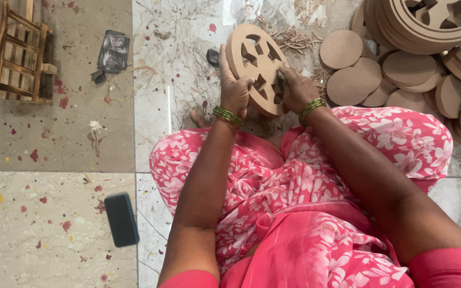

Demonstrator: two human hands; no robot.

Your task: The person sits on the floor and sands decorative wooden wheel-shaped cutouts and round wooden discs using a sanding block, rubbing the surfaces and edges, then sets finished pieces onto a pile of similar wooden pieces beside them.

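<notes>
A round brown fibreboard disc with cut-out openings [253, 60] stands tilted above my lap. My left hand [234, 88] grips its left edge, fingers curled through a cut-out. My right hand [296, 88] presses on the disc's lower right part, fingers closed at a cut-out; whether it holds a small tool I cannot tell. Both wrists wear green bangles. I sit on the floor in pink flowered cloth [305, 181].
Plain round discs [353, 82] lie piled at the right, with a stack of cut-out discs [433, 21] at the top right. Wood shavings [294, 37] lie behind the disc. A dark phone [121, 219] lies at the left, a wooden stool [12, 53] at the far left, a dark rag [112, 53] nearby.
</notes>
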